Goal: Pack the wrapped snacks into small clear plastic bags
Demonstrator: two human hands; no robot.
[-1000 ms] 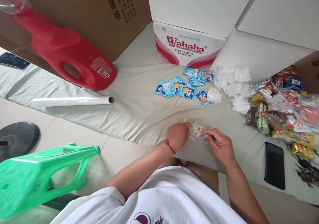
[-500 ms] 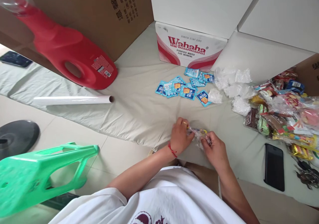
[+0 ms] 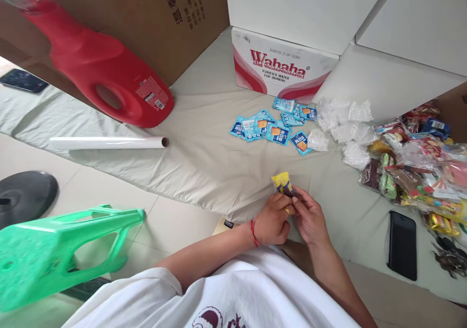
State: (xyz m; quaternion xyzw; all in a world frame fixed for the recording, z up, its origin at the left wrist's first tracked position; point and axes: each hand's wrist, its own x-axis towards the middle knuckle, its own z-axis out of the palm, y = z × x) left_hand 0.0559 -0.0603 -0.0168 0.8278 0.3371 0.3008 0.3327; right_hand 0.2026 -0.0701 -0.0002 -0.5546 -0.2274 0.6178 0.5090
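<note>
Nearest, above the white shirt (image 3: pixel 233 294), the left hand (image 3: pixel 274 218), wearing a red bracelet (image 3: pixel 254 233), curls its fingers against the near end of a small yellow-and-dark-blue snack packet (image 3: pixel 282 183); whether they grip it cannot be told. The right hand (image 3: pixel 308 216) pinches the packet's right side between thumb and fingers, over the cloth-covered bench (image 3: pixel 204 172). To the right lie a black smartphone (image 3: pixel 402 245) and keys (image 3: pixel 450 256); farther off, a heap of wrapped snacks (image 3: pixel 419 160). Beyond the packet are clear plastic-wrapped bundles (image 3: pixel 345 131) beside blue sachets (image 3: pixel 279 134), then a white-and-red Wahaha water carton (image 3: pixel 282 67).
</note>
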